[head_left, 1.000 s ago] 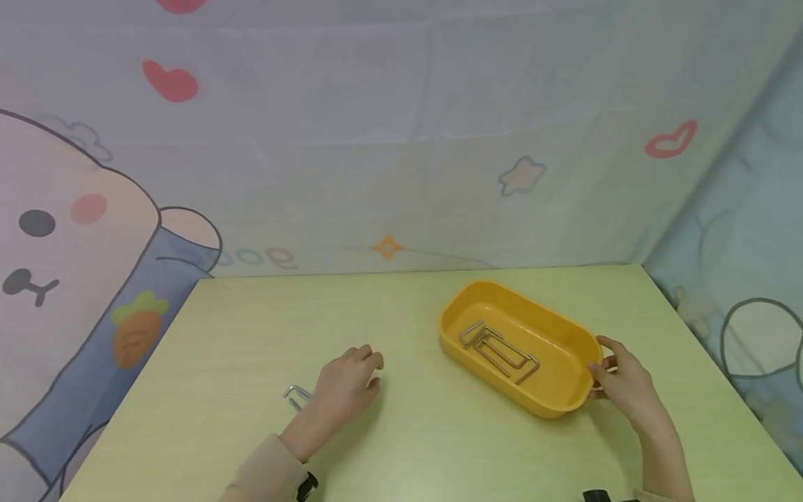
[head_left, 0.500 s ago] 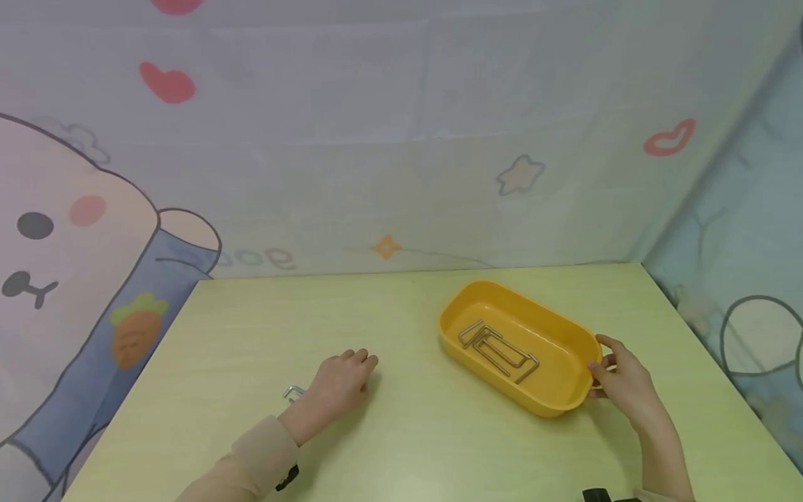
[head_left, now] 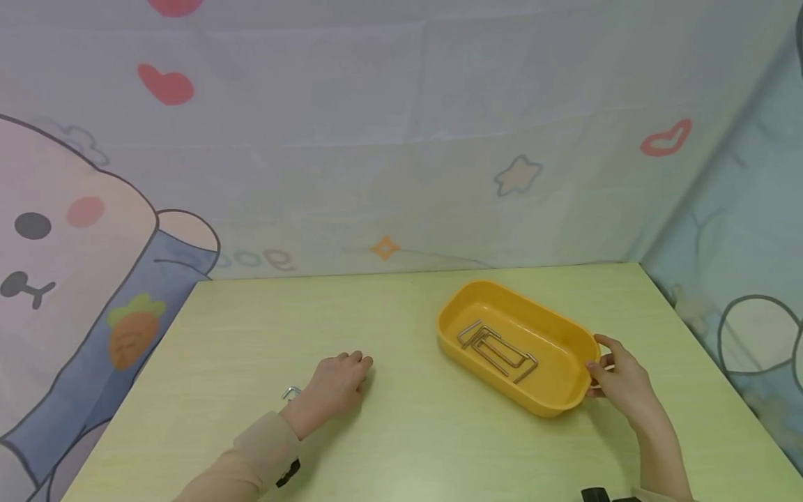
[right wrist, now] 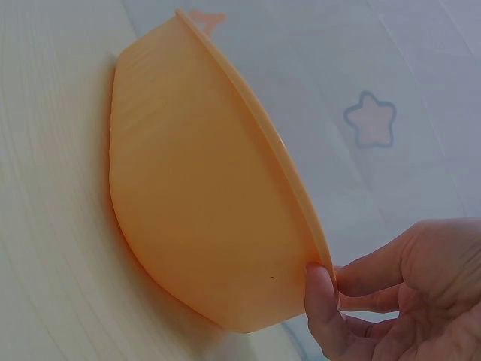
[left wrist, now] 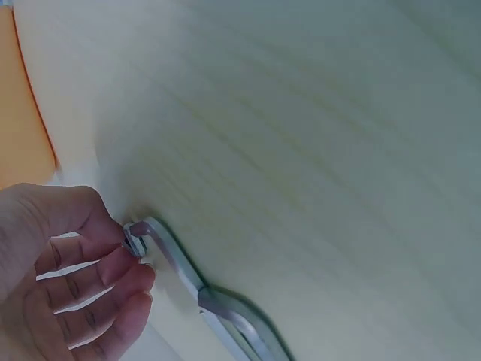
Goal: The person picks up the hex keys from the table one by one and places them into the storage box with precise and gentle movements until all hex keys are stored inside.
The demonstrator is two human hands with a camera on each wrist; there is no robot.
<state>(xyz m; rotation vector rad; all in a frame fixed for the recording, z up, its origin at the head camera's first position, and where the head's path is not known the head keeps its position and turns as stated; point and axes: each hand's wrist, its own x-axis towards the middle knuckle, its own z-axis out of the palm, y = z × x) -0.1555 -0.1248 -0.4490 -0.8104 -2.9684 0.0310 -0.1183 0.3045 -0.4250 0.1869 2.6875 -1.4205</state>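
In the left wrist view, my left hand pinches the end of a silver hex key low over the table, thumb against fingertips. A second bent metal key overlaps it toward the lower edge. From the head, the left hand hides most of this; only a bent silver end shows beside the wrist. My right hand grips the near right end of a yellow tray, thumb outside the wall and fingers at the rim. Several hex keys lie inside the tray.
The pale wooden table meets a printed cloth backdrop along its far edge. Another cloth hangs at the right side. Black straps show near both wrists at the front.
My left hand has moved slightly left and lower, its fingers drawing together onto the hex key; less of the silver metal shows beside it. The right hand and tray have stayed in place.
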